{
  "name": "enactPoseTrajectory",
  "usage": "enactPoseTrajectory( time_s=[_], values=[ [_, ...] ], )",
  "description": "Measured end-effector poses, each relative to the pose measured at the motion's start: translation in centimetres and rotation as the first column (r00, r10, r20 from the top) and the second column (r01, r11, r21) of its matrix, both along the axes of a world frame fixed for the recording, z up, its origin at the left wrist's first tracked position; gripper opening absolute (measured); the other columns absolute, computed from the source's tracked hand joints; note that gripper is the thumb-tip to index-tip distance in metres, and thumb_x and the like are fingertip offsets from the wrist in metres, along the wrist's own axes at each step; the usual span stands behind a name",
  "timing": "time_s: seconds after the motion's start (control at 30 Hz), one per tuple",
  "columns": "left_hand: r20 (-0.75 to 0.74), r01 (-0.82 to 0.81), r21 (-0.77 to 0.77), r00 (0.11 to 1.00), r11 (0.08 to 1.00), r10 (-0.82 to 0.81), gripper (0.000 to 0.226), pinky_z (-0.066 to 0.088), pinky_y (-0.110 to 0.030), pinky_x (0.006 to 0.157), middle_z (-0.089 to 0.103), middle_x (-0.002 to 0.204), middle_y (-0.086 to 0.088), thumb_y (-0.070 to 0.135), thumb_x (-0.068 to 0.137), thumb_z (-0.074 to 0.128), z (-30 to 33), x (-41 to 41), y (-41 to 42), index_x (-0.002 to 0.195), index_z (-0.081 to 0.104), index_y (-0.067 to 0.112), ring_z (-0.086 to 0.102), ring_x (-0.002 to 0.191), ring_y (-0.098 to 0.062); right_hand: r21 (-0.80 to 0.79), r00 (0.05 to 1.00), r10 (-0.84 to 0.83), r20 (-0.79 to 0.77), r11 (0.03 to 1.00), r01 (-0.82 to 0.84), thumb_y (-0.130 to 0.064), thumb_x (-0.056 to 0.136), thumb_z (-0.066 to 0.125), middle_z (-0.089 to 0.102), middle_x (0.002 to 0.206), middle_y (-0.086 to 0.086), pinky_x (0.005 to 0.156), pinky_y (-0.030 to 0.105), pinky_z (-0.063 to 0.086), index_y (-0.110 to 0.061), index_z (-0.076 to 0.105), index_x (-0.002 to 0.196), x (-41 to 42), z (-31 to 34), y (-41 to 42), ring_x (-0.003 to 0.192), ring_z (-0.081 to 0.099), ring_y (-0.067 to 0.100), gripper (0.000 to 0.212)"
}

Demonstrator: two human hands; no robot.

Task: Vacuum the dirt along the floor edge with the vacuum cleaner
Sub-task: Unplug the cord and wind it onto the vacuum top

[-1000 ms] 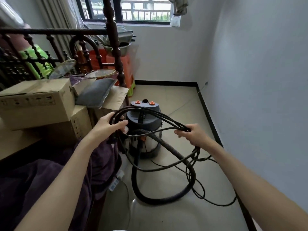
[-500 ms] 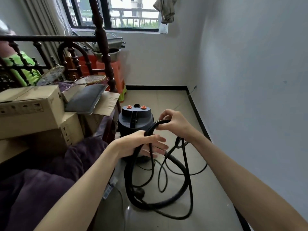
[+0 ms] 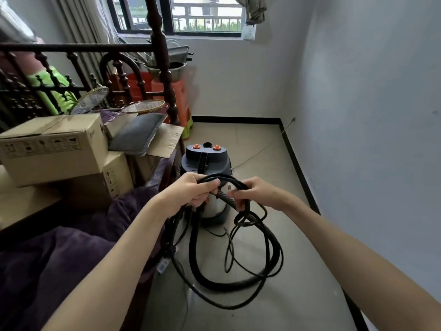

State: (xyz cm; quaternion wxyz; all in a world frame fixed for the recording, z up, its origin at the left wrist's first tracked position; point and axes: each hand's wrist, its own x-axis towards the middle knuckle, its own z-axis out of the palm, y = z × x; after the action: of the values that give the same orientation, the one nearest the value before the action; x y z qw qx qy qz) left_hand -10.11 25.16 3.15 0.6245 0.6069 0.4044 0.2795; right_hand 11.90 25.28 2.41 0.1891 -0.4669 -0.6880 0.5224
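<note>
Both hands are busy with the tangle. The left hand (image 3: 191, 194) is curled round a bundle of black cord (image 3: 229, 249) and hose (image 3: 238, 284) loops, and the right hand (image 3: 253, 193) pinches the same bundle just beside it, near the ribbed end of the hose. The vacuum (image 3: 206, 161) stands on the floor (image 3: 250, 144) right behind the hands, close to the bed (image 3: 59, 254) and well apart from the black skirting (image 3: 298, 168) along the right wall, where the dirt presumably is.

The risk I see is the knot. Cord and hose hang in crossed loops down to the floor, with one tight twist just under the right hand; pulling hard there would likely cinch it rather than free it. The loops also trail toward the person's feet, so a step forward could catch one and jerk the vacuum over. On the left some strands drop against the bed's edge and could snag there. I cannot see the plug or the nozzle, so which end is free is unclear.
</note>
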Motion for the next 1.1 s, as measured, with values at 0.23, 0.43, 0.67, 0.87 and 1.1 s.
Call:
enactPoseTrajectory(
  time_s=[0.23,0.43,0.67,0.87,1.1],
  values=[
    [0.235,-0.259,-0.055,0.935,0.964,0.264,0.026,0.026,-0.016,0.039,0.031,0.042,0.011,0.031,0.085,0.054,-0.6,-2.9,1.0,0.074,0.054,0.008,0.026,0.034,-0.002,-0.162,0.946,0.277,-0.169,0.939,-0.304,-0.052,0.08,0.066,0.065,0.106,-0.006,0.105,0.038,0.04,-0.007,0.052,0.125,0.4,0.3,-0.5,0.116,0.054,0.014,0.066],
    [0.476,-0.227,-0.254,0.817,0.94,0.326,0.029,0.03,-0.016,0.039,0.03,0.041,0.012,0.036,0.089,0.05,-1.3,-3.9,1.8,0.075,0.053,0.011,0.026,0.032,-0.001,-0.253,0.864,0.301,-0.403,0.871,-0.422,-0.059,0.064,0.08,0.052,0.127,0.01,0.113,0.046,0.032,-0.027,0.035,0.141,-0.1,2.0,-0.4,0.124,0.049,0.023,0.095],
    [0.37,-0.252,-0.231,0.87,0.94,0.325,0.029,0.029,-0.016,0.038,0.029,0.043,0.01,0.038,0.086,0.057,-1.5,-3.4,1.5,0.074,0.054,0.012,0.026,0.033,-0.002,0.129,0.893,-0.207,-0.399,0.952,0.278,-0.064,0.088,0.042,0.049,0.06,-0.005,0.062,0.036,0.05,-0.012,0.055,0.089,-4.7,-0.7,-2.6,0.054,0.049,0.01,0.053],
    [0.203,-0.131,-0.255,0.961,0.958,0.186,0.036,0.054,-0.026,0.056,0.07,0.083,-0.014,0.046,0.081,0.061,-1.1,-1.6,-0.6,0.079,0.072,0.012,0.07,0.074,-0.024,0.414,0.754,-0.574,-0.319,0.632,0.655,-0.059,0.091,0.03,0.03,0.044,-0.011,0.045,0.02,0.025,-0.016,0.035,0.05,-4.5,-1.2,-1.1,0.042,0.032,0.005,0.059],
    [0.332,0.116,-0.397,0.943,0.91,0.024,0.057,0.056,-0.038,0.076,0.069,0.087,-0.008,0.051,0.085,0.057,-0.5,0.6,-2.3,0.114,0.063,0.002,0.069,0.084,-0.026,0.632,0.727,-0.684,-0.065,0.535,0.56,-0.054,0.098,0.035,0.032,0.046,-0.007,0.047,0.028,0.019,-0.021,0.029,0.05,-3.6,0.5,1.0,0.045,0.032,0.008,0.059]
  ],
)
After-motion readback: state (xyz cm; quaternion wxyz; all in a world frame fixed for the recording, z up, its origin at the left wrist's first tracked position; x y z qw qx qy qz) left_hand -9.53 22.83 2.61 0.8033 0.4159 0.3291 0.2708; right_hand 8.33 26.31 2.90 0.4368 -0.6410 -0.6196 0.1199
